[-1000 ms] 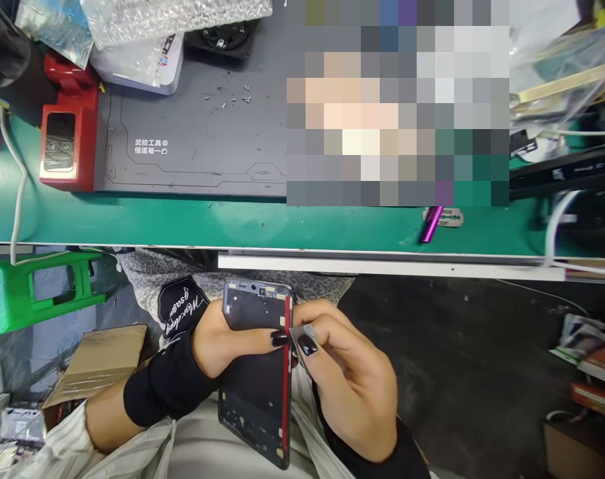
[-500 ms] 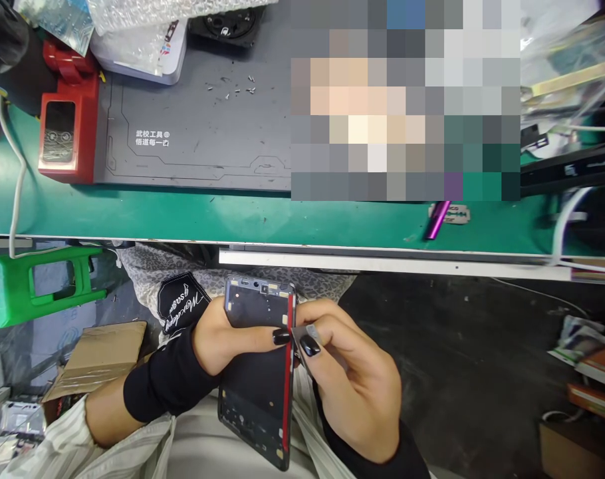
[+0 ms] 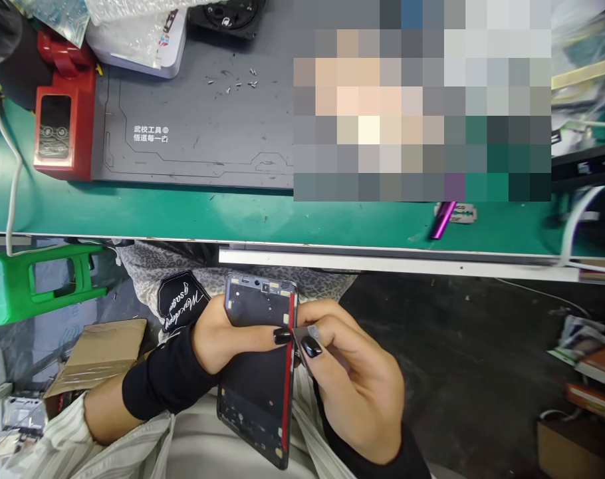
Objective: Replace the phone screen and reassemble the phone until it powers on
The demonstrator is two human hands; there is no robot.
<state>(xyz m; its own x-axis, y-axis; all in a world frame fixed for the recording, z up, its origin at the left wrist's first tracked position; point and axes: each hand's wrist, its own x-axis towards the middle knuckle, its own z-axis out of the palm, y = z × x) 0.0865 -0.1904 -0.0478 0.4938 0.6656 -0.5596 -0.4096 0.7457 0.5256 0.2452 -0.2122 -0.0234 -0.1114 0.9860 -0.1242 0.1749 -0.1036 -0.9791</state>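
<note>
My left hand [image 3: 223, 339] grips a black phone frame [image 3: 257, 386] above my lap, its thumb lying across the face and reaching the right edge. A red strip [image 3: 287, 386] runs along that long edge, and small pale tabs dot the frame's ends. Between the thumb and forefinger of my right hand [image 3: 357, 379] is a thin grey blade [image 3: 298, 334]. The blade's corner is at the red-lined edge, right beside my left thumbnail; whether it touches the strip I cannot tell. The left fingers under the frame are hidden.
A grey work mat [image 3: 207, 133] with several tiny screws [image 3: 239, 84] covers part of the green bench [image 3: 183, 216]. On it are a red device [image 3: 66, 133], a purple pen-like tool [image 3: 443, 219] and a razor blade [image 3: 465, 213]. A green stool [image 3: 43, 283] stands left; a blurred block hides the upper right.
Both hands keep their hold on the phone frame and the blade, almost unmoved. The bench view shifts slightly.
</note>
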